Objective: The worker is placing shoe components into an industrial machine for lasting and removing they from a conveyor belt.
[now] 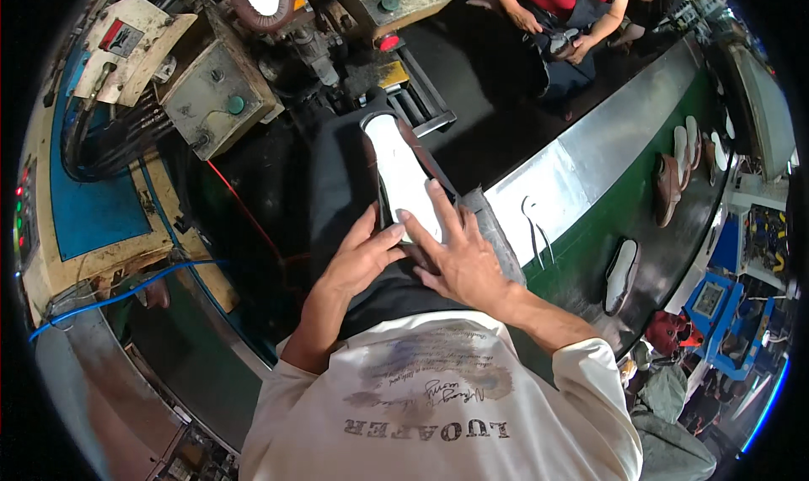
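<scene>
A dark brown shoe upper lies bottom up across my lap, its toe pointing away from me. A white insole board covers its underside. At the near end my left hand is closed along the left side, fingertips on the white board's edge. My right hand grips the near right part, its fingers spread over the board and its thumb low by the near end. The shoe's near end is partly hidden under both hands. To the right, metal pincers lie on the bench's edge.
A green conveyor belt on the right carries a single shoe and several more brown shoes farther off. Ahead stands a machine with a control box and a red button. A co-worker sits beyond, holding something dark.
</scene>
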### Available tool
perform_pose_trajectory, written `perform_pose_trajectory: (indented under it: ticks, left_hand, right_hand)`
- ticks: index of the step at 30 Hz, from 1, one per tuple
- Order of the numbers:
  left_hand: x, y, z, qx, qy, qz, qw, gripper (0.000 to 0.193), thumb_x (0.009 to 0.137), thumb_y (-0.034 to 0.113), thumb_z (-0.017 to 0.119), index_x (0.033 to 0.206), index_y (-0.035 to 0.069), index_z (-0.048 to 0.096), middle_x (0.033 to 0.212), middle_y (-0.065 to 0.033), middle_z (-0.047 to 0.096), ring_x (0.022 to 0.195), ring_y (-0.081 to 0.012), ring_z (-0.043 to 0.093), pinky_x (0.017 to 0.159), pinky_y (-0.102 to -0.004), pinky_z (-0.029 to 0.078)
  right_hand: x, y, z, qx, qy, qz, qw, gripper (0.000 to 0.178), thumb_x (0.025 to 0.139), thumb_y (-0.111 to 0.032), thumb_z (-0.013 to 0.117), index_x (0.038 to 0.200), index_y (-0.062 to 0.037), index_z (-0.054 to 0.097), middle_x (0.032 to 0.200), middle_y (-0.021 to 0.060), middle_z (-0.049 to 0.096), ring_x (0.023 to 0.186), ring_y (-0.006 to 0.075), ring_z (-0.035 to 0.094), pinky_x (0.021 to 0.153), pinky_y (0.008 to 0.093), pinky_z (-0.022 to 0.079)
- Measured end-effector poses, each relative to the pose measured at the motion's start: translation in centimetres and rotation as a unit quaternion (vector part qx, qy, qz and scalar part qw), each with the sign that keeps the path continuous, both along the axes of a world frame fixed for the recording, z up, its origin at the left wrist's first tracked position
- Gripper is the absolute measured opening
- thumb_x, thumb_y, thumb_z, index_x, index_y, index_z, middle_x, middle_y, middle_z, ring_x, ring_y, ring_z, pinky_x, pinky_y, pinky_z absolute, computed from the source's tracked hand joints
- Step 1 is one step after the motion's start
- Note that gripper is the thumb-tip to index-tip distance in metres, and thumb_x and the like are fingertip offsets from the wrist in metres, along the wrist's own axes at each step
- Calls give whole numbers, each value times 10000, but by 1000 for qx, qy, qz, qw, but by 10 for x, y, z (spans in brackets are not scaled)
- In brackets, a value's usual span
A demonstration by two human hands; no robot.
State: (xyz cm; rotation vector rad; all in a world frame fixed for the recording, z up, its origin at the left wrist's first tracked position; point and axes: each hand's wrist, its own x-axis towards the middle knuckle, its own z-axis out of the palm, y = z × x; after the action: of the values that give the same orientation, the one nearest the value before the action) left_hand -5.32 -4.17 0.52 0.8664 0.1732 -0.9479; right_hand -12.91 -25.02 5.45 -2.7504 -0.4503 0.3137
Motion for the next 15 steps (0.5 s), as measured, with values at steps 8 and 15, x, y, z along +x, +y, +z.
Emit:
perform_pose_trajectory:
  ticks: [8,15]
  left_hand:
    - [133,-12,-35,409,-442,62,796,556,1044,241,716,1504,-53,606,1476,-276,676,1375,-332,660,1134,-384,498]
    - [151,-5,-61,374,-455,35,808,290,1109,181,630,1280,-1,777,1007,-69,799,944,-113,687,884,-315,554]
  right_hand:
    - [13,-14,1,70,-23,5,997,796,849,-223,888,1578,-370,605,1739,403,141,1226,540,583,1022,572,608]
    - [11,-27,-14,93,-54,31,994,750,852,-209,847,1543,-402,630,1745,358,164,1337,576,516,1042,595,601]
